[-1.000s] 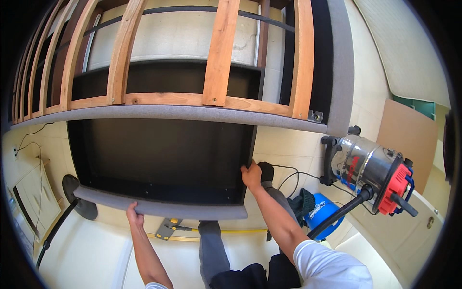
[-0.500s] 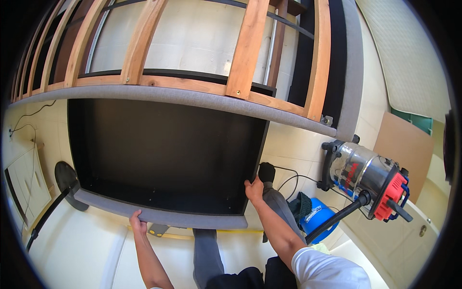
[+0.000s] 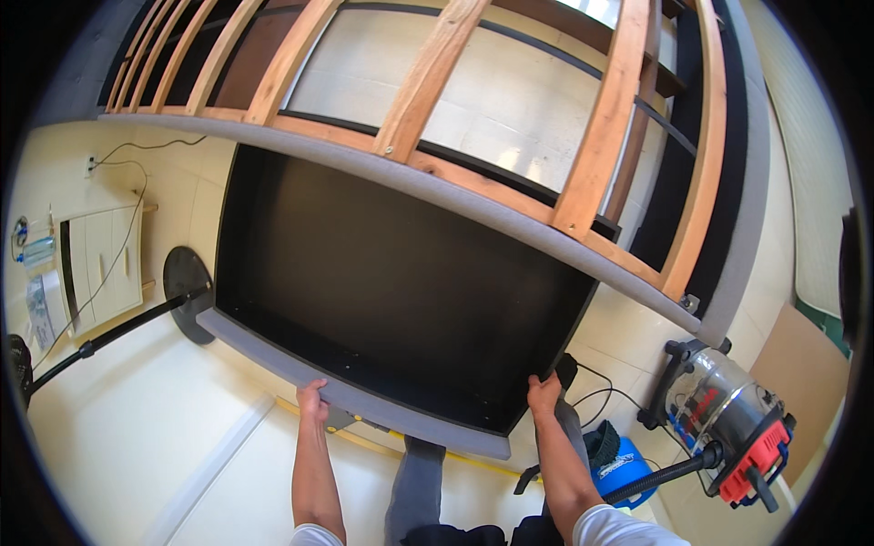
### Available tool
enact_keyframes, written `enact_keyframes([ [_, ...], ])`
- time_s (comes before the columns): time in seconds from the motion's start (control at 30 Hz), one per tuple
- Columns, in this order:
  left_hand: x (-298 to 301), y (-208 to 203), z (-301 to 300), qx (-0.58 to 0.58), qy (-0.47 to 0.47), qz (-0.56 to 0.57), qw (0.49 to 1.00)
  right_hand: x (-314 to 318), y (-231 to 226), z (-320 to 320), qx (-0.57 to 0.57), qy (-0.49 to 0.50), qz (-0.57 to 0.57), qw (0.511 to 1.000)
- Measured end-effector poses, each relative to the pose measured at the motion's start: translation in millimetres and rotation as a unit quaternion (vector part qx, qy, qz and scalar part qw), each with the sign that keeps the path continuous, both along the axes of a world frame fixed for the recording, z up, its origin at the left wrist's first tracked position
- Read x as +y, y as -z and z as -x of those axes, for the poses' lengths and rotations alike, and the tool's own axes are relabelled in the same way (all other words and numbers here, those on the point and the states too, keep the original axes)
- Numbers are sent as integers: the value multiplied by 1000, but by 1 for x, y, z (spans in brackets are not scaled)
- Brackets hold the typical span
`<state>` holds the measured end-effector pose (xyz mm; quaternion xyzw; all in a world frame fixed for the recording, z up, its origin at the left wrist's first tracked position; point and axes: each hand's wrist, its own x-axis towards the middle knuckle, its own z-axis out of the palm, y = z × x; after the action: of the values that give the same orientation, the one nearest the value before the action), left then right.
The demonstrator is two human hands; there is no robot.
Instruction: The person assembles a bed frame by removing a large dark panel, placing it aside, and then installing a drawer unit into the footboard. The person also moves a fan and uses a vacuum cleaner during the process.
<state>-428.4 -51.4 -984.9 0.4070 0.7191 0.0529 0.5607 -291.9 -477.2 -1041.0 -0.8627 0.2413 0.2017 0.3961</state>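
A wide bed drawer [image 3: 391, 282] with a black inside is pulled out from under a bed frame. Its front panel [image 3: 428, 430] is covered in grey fabric. My left hand [image 3: 312, 400] is closed over the top edge of that panel, near its middle. At the drawer's right side wall, close to the front corner, my right hand [image 3: 544, 394] grips the rim, with the thumb on top. Small pale specks lie on the drawer's bottom. The drawer's far end is hidden under the bed's padded grey rail [image 3: 510, 218].
Wooden slats [image 3: 437, 82] cross the bed frame. On the right stand a wet-dry vacuum [image 3: 724, 409] with a black hose and a blue bucket [image 3: 624, 469]. To the left are a round black base [image 3: 188, 296] with a pole and a white cabinet [image 3: 105, 264]. A cable runs near my right foot.
My view has turned, so the bed, drawer and vacuum appear shifted right and tilted. Both hands keep the same holds on the drawer; I cannot tell whether the drawer itself moved.
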Motion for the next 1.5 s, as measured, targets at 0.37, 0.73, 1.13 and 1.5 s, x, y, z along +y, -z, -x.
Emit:
enact_keyframes([
  [0.37, 13, 5, -83, -9, 50, -5, 999, 9, 8, -63, -34, -10, -36, 999],
  [0.73, -13, 0, -75, -92, 74, -24, 993, 9, -3, -63, 79, -39, 58, 994],
  [1.13, -175, -39, -81, 232, 146, 74, 959, -53, -63, -31, 244, -223, -160, 930],
  [1.5, -272, -79, -83, 221, 288, 79, 928, -186, -79, -40, 249, -155, -73, 953],
])
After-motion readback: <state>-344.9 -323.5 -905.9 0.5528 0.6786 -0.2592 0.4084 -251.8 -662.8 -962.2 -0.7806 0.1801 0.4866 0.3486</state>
